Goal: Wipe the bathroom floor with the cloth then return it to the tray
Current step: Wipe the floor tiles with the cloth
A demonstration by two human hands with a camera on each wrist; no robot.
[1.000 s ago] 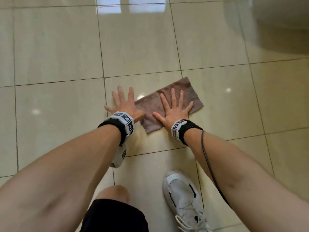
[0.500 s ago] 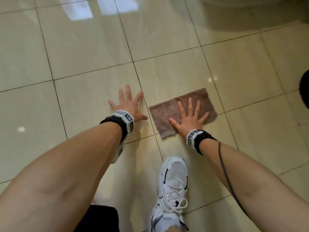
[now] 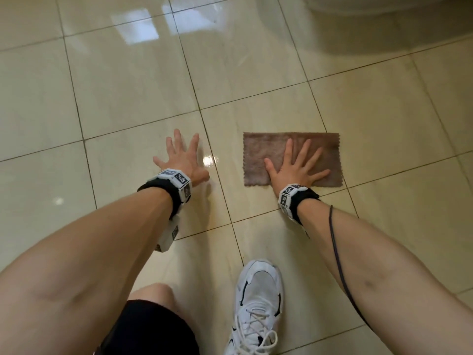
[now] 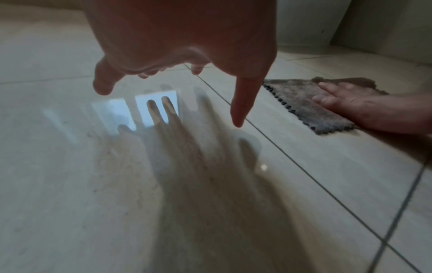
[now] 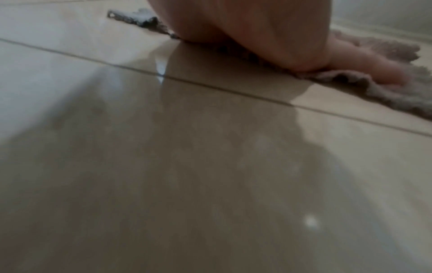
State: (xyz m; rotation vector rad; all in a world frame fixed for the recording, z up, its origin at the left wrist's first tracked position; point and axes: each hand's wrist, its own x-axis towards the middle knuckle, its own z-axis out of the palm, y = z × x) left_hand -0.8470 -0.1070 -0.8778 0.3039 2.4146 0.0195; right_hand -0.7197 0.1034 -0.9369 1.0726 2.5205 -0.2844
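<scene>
A brown cloth [image 3: 266, 152] lies flat on the glossy beige tiled floor [image 3: 128, 93]. My right hand [image 3: 297, 165] presses on the cloth with its fingers spread straight. In the left wrist view the cloth [image 4: 301, 103] lies off to the right under that hand [image 4: 346, 99]. In the right wrist view the palm [image 5: 268, 33] sits on the cloth [image 5: 385, 49]. My left hand [image 3: 181, 157] is spread open on or just above the bare tile, a hand's width left of the cloth. From its own wrist view the left hand [image 4: 177, 46] hovers over its reflection. No tray is in view.
My white sneaker [image 3: 258, 298] stands on the floor below the right arm, and my bare knee [image 3: 151, 295] is beside it. A pale rounded fixture base [image 3: 384, 6] sits at the top right. A thin cable [image 3: 335, 247] runs along my right forearm.
My right hand has slid the cloth to the right, away from the left hand, and the cloth has turned square to me. The left hand has stayed on its tile.
</scene>
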